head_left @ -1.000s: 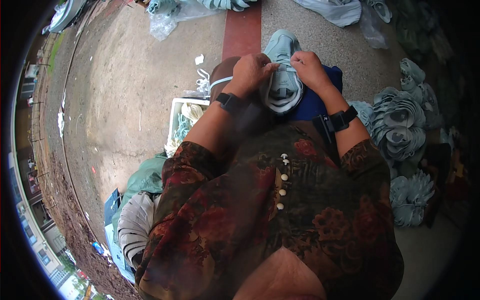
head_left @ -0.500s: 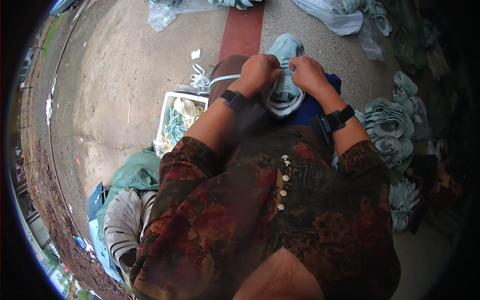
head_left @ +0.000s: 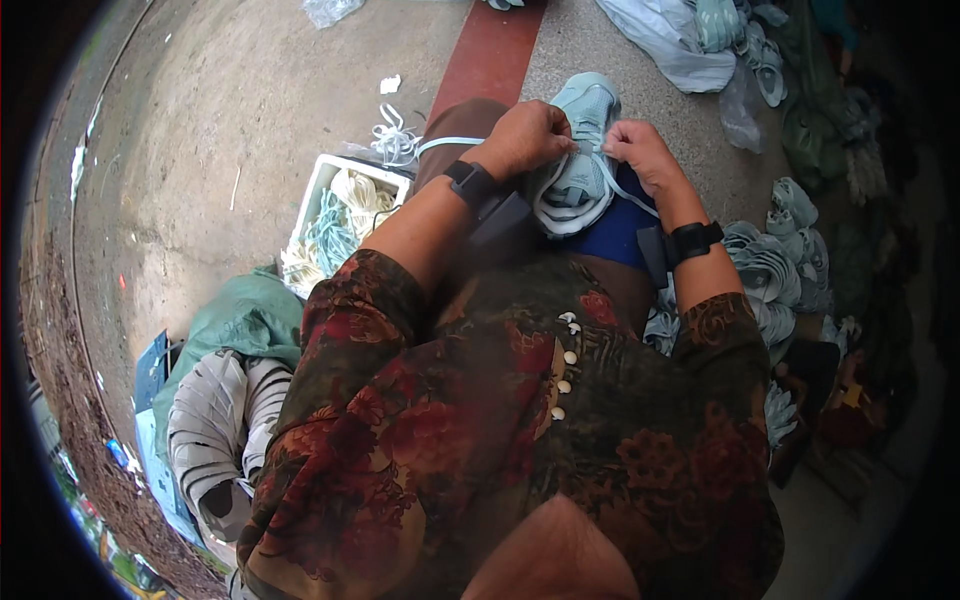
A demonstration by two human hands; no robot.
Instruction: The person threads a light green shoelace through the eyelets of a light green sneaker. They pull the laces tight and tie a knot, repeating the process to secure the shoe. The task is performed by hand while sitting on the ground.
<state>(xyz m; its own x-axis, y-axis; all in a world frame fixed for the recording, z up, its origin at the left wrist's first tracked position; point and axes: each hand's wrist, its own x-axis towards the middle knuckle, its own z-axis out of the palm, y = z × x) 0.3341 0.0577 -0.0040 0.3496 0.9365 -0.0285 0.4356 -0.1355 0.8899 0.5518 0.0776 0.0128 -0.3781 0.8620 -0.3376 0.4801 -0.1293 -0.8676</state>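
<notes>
R hand [head_left: 642, 152] fingers: tips pinched tight on a pale-blue lace [head_left: 635, 199], its tail running down over the blue cloth [head_left: 615, 235]. L hand [head_left: 525, 138]: fingers curled & narrow, tips at the lacing, opp. the R hand; view's poor there, so can't tell if they grip lace or shoe edge.

Pale-blue shoe [head_left: 582, 98] sits btwn the hands, on the person's lap, toe pointing away, opening toward the body, partly on the blue cloth. Black band on each wrist. Brown-clad knee [head_left: 470, 118] just L of the shoe, w/ a pale-blue strip [head_left: 450, 142] across it.

Further L: white box [head_left: 312, 190] w/ cream & pale-blue laces inside; white lace bundle [head_left: 395, 135] just beyond it. Nearer the body, L side: green sack [head_left: 245, 315] & grey shoe uppers [head_left: 205, 410].

R side: pale-blue uppers [head_left: 768, 265] piled up. Far R: white bag [head_left: 680, 50] w/ more pale-blue pieces beside it. Red strip [head_left: 490, 55] on the floor ahead.
</notes>
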